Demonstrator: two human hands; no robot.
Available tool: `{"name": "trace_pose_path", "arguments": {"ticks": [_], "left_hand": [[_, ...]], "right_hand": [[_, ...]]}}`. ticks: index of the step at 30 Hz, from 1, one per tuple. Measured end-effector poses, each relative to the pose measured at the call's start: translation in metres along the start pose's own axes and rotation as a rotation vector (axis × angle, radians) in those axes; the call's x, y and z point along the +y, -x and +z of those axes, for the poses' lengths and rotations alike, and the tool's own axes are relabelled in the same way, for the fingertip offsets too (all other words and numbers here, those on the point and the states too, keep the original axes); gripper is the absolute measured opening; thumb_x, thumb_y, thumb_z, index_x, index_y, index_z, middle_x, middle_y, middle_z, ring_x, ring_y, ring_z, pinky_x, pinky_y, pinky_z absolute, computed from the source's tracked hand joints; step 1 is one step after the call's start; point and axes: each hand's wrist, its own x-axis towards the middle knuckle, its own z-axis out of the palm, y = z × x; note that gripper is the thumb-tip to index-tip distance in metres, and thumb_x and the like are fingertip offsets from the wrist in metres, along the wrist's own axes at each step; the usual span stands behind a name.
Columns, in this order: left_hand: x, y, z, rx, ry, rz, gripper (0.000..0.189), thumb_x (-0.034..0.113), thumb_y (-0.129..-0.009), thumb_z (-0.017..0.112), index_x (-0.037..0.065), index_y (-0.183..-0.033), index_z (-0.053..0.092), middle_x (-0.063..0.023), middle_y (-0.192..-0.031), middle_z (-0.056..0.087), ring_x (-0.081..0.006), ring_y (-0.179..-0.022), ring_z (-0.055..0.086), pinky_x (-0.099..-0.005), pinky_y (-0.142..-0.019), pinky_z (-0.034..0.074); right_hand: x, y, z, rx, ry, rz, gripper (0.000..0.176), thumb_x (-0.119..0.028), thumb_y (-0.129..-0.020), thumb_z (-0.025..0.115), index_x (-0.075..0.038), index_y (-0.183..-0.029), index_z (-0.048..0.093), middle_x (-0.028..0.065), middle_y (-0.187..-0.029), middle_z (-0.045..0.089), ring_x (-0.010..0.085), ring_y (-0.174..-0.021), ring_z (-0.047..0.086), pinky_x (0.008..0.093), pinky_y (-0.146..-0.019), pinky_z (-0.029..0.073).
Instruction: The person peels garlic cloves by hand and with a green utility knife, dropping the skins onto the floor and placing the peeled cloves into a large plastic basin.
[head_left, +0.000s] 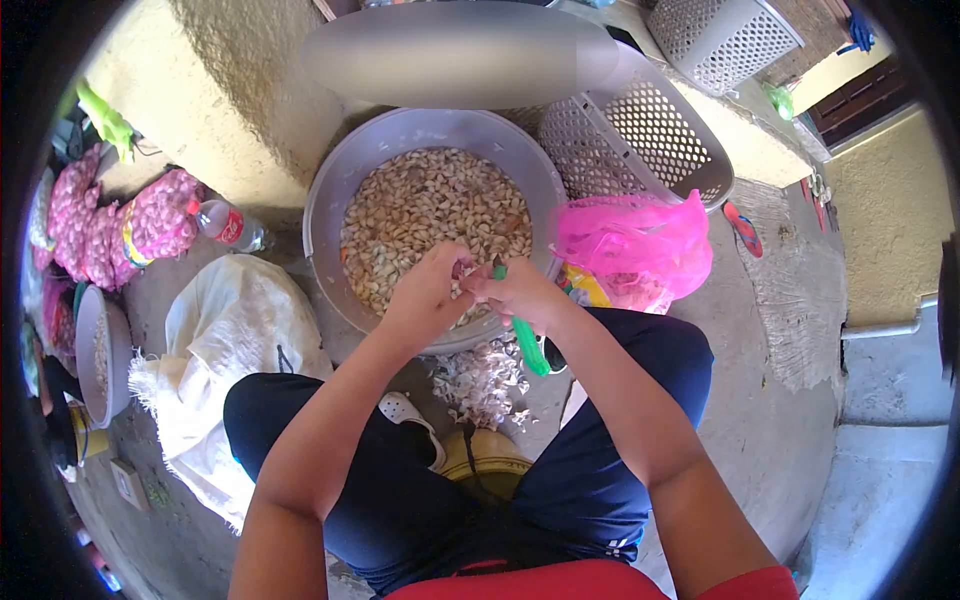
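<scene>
Both hands together at a garlic clove (462, 270) over the near rim of a basin (330, 200).
Left hand (428, 290) curled shut, pinching the clove; right hand (518, 290) touching it, closed round a green-handled knife (530, 345) with the handle slanting down toward the knees. Basin full of peeled cloves. Heap of skins (485, 380) on the floor just below, pink bag (630, 245) to the right, white sack (225, 330) to the left.

Right hand (520, 290) around green-handled knife (531, 347)
</scene>
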Motion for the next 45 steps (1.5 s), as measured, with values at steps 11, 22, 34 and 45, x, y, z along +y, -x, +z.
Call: {"name": "trace_pose_path", "arguments": {"ticks": [11,22,34,45], "left_hand": [[-0.018,-0.004,-0.043,0.009,-0.207,-0.075,0.02,0.007,-0.072,0.052,0.007,-0.091,0.046,-0.0117,-0.091,0.045,-0.0291,-0.075,0.05,-0.0365,-0.064,0.041],[-0.045,-0.003,-0.04,-0.109,-0.361,-0.114,0.012,0.013,-0.072,0.05,0.006,-0.081,0.05,-0.0122,-0.082,0.051,-0.0312,-0.082,0.052,-0.04,-0.069,0.042],[-0.086,-0.003,-0.03,-0.205,-0.333,-0.437,0.019,0.02,-0.071,0.05,0.005,-0.08,0.058,-0.0149,-0.081,0.059,-0.0314,-0.081,0.057,-0.0401,-0.069,0.044],[-0.145,-0.029,0.029,-0.126,-0.259,-0.662,0.025,0.022,-0.068,0.05,0.004,-0.078,0.062,-0.0182,-0.087,0.06,-0.033,-0.086,0.057,-0.04,-0.075,0.044]], "right_hand": [[0.164,-0.038,0.025,-0.33,1.246,0.132,0.016,-0.013,-0.071,0.054,-0.001,-0.079,0.062,0.0194,-0.088,0.061,0.0338,-0.082,0.06,0.0421,-0.07,0.048],[0.352,-0.061,0.042,-0.345,1.105,0.298,0.025,-0.02,-0.065,0.055,0.001,-0.076,0.063,0.0204,-0.085,0.06,0.0327,-0.079,0.059,0.0389,-0.071,0.047],[0.3,-0.052,0.037,0.193,1.003,0.372,0.023,-0.01,-0.069,0.048,0.0,-0.085,0.061,0.0209,-0.093,0.06,0.0336,-0.086,0.059,0.0406,-0.075,0.047],[0.271,-0.043,0.048,0.025,0.95,0.515,0.026,-0.012,-0.071,0.048,-0.001,-0.089,0.062,0.0199,-0.097,0.059,0.0341,-0.089,0.058,0.0404,-0.076,0.047]]}}
